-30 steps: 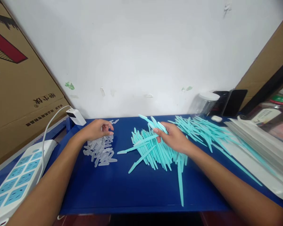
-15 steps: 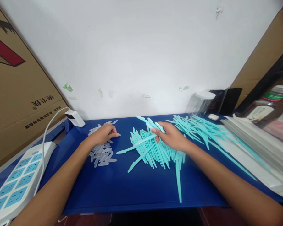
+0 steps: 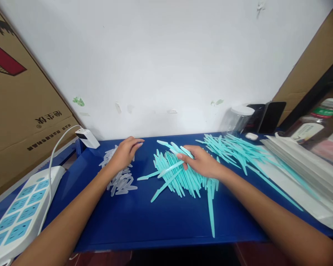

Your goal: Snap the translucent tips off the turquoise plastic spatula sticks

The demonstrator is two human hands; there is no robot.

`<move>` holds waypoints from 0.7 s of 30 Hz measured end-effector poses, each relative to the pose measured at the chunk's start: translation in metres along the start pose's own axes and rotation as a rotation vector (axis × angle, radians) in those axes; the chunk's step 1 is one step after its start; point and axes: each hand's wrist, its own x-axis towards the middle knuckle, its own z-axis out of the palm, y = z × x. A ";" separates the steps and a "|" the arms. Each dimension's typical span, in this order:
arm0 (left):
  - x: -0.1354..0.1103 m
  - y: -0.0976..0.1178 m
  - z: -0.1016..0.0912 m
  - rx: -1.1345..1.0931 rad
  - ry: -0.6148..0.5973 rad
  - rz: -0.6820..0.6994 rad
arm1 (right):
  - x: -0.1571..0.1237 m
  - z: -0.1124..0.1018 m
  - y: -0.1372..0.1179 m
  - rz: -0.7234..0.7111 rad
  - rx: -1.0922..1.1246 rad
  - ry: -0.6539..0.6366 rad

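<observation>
Several turquoise eyebrow razors (image 3: 174, 149) are bunched in my right hand (image 3: 200, 161), its thumb pressed over their handles and their ends pointing left. Beneath that hand lies a dense heap of similar razors (image 3: 183, 181), a few sticking out at its edges. My left hand (image 3: 124, 153) hovers above a pile of small clear plastic caps (image 3: 122, 183) and hides part of it. Its fingers reach to the right with the thumb slightly apart below them, and I see nothing held between them.
Another pile of turquoise razors (image 3: 235, 151) spreads at the right, partly over white plastic bags (image 3: 299, 166). A lidded clear jar (image 3: 238, 120) and a phone (image 3: 272, 117) stand by the wall. At the left are a power strip (image 3: 24, 210), a white charger (image 3: 88, 138) and a cardboard box (image 3: 24, 103).
My left hand has risen slightly away from me, and its curled fingers have straightened to the right. The right hand has barely moved; the razors in it have shifted a little.
</observation>
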 end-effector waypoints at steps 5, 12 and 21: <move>-0.002 0.049 -0.004 -0.241 0.289 -0.053 | -0.003 0.010 -0.009 0.035 0.042 -0.060; -0.013 0.096 0.007 -0.626 0.229 -0.102 | -0.006 0.028 -0.018 -0.006 0.074 -0.141; -0.020 0.101 0.015 -0.660 0.155 -0.110 | -0.008 0.033 -0.018 -0.044 0.064 -0.148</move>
